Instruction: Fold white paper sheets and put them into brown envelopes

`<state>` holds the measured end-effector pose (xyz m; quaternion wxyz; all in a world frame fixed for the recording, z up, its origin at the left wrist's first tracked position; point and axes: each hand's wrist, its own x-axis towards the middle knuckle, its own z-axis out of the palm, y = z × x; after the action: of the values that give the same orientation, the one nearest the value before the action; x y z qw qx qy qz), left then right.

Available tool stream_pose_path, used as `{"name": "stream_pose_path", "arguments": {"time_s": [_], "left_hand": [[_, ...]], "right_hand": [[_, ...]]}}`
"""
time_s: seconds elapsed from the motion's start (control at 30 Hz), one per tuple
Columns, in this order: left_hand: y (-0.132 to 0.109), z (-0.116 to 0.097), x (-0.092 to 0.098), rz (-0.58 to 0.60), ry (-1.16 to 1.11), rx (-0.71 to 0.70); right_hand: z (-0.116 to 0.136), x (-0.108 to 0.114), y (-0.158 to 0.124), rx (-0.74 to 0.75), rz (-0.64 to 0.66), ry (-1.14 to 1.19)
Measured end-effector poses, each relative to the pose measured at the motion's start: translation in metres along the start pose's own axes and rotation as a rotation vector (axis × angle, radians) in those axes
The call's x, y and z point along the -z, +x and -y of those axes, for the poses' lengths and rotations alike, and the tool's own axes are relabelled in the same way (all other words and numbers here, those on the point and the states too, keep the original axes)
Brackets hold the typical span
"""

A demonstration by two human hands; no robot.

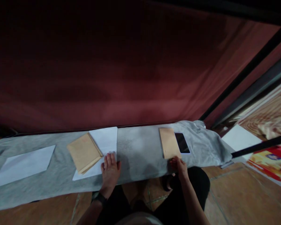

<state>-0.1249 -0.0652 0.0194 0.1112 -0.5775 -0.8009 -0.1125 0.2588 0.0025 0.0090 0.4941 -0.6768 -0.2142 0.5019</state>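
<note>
A long, narrow worktop (140,147) is running across the view, and a grey cloth (208,143) is covering it, lying fairly smooth in the middle and bunching into folds at the right end. Behind it, a dark red panel (131,81) is rising, fading into shadow toward the top, while a black bar (243,72) is slanting along its right side. Brown floor tiles (234,193) are showing below. At the far right, a white sheet (241,139) and a red printed package (271,162) are lying beyond the worktop, partly behind another black bar (262,146).

On the cloth, a single brown envelope (168,142) is lying right of the middle, just beside a dark-screened phone (182,142). The right hand (180,168) is pinching the envelope's near right corner, its fingers curling together there. The left hand (110,175), wearing a dark wristband (100,199), is resting palm down with its fingers extended and slightly apart on white paper (105,140). A brown envelope pile (84,153) is overlapping that paper, and another white paper piece (25,164) is lying farther left.
</note>
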Motion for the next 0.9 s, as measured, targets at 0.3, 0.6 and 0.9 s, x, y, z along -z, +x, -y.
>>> {"name": "stream_pose_path", "arguments": {"time_s": [0.3, 0.6, 0.9], "left_hand": [[0.013, 0.002, 0.020, 0.228, 0.088, -0.047], [0.024, 0.002, 0.040, 0.269, -0.041, 0.055], [-0.014, -0.102, 0.029, 0.238, -0.272, -0.290]], "right_hand": [[-0.011, 0.005, -0.001, 0.014, 0.058, 0.072], [-0.020, 0.008, 0.002, 0.045, 0.053, 0.062], [-0.013, -0.038, -0.047, 0.091, 0.253, -0.056]]}}
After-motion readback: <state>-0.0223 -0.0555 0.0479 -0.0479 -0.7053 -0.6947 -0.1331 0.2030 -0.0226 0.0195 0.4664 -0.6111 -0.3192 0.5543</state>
